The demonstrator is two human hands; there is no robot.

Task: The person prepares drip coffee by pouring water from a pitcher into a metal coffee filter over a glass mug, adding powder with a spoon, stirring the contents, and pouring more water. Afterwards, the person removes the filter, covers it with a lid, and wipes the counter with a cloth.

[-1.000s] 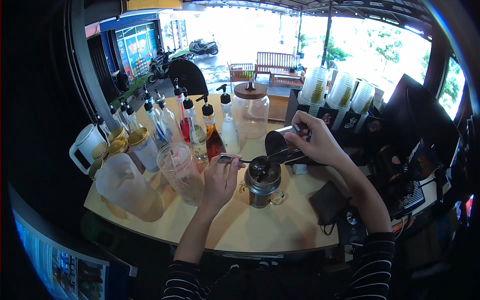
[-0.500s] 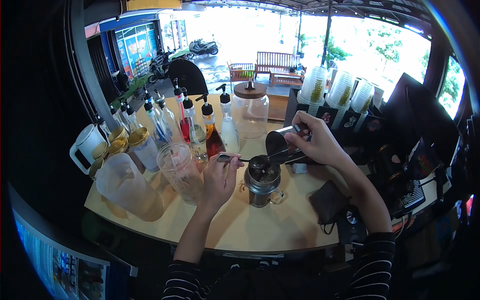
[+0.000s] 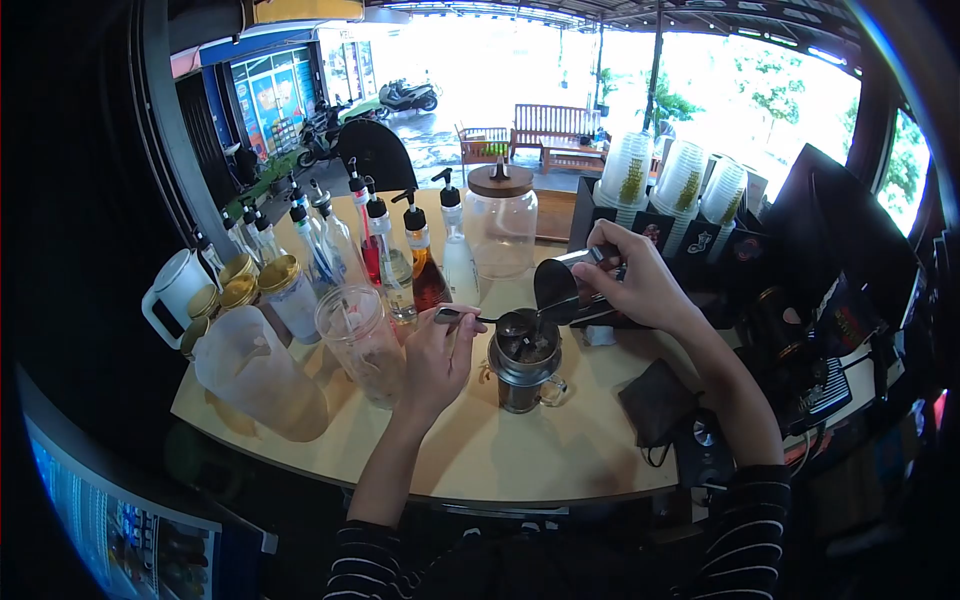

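My left hand (image 3: 437, 360) is closed around the dark handle of a spoon (image 3: 480, 319), whose bowl sits over the mouth of a metal drip filter (image 3: 522, 374). The filter stands on a glass mug (image 3: 518, 399) with its handle to the right. Dark wet contents show inside the filter. My right hand (image 3: 632, 278) grips a shiny metal pitcher (image 3: 562, 290), tipped left with its lip just above the spoon and filter. A thin stream seems to run from the lip, though it is hard to make out.
Left of the mug stand a clear jar (image 3: 358, 335), a frosted pitcher (image 3: 258, 375) and several pump bottles (image 3: 424, 270). Behind is a wooden-lidded jar (image 3: 500, 230). On the right are stacked plastic cups (image 3: 676, 185), a dark pouch (image 3: 657, 400) and a black scale-like device (image 3: 703, 455).
The metal pitcher has shifted and turned slightly in my right hand, still tipped over the filter. My left hand and the spoon are almost unmoved.
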